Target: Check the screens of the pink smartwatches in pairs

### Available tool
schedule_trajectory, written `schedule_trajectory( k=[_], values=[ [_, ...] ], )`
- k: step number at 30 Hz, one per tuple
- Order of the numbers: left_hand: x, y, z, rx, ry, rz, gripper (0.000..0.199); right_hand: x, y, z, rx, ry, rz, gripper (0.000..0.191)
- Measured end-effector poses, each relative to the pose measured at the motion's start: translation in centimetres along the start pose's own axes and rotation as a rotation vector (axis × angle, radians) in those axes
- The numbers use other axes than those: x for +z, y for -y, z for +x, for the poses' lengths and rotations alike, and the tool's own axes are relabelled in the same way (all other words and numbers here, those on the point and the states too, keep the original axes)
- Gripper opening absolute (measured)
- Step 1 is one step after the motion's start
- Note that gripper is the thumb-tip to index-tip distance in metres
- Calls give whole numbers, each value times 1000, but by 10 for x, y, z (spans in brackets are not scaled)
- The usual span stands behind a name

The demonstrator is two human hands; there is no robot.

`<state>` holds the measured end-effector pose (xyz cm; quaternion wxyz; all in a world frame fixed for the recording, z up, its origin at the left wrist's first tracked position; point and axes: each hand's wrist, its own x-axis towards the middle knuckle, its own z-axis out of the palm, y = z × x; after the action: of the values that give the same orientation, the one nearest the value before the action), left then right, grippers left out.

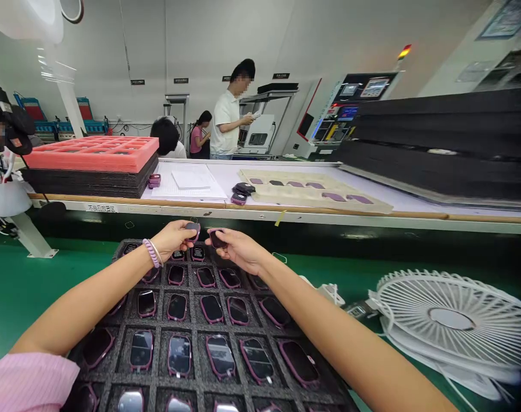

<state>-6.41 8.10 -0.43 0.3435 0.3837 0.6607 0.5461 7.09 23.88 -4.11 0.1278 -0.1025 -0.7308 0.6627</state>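
Observation:
A black foam tray with several pink-rimmed dark-screened devices in its pockets lies on the green bench in front of me. Over its far edge, my left hand, with a pink band on the wrist, pinches one small dark device. My right hand holds another such device right beside it. The two hands are almost touching.
A white fan lies flat at the right, with small white parts near it. Beyond, a white conveyor table carries a pink tray stack, papers, a beige tray and black foam sheets. People work at the back.

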Motion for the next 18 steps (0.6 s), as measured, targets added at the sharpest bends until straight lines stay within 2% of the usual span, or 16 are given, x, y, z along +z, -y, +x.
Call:
schedule_trajectory(
  k=[4,8,13,18],
  values=[
    [-5,16,-6,-9,-156,-19,19,24,3,11,-11,97,238,35],
    [-2,28,-12,70,-260,13,22,36,-2,4,1,179,437,54],
    [-3,37,-22,193,-252,208,29,38,-12,-7,6,199,444,53],
    [0,38,-32,202,-263,336,33,37,-13,-13,-49,156,427,55]
  ],
)
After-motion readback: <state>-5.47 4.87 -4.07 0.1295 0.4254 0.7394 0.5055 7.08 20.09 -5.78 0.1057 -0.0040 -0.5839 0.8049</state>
